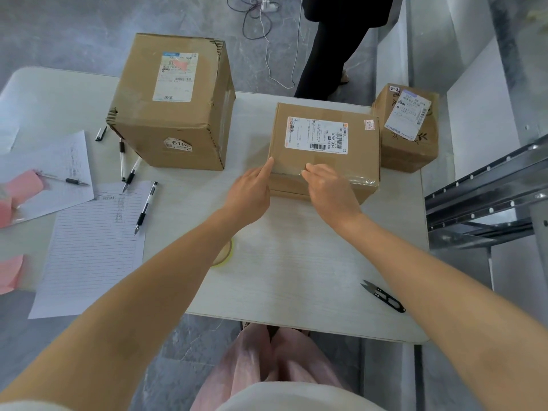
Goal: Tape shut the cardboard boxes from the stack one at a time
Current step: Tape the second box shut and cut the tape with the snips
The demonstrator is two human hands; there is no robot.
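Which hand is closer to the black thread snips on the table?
Right. The right hand rests on the middle box, above the thread snips; the left hand is farther left, at the box's corner.

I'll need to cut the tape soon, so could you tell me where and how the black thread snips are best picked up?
Grip the thread snips across the black handle end, which points toward the near right table edge, coming from above. They lie flat with bare table on every side, and the pointed blades aim up-left, so the right hand would likely keep its fingers clear of the tips.
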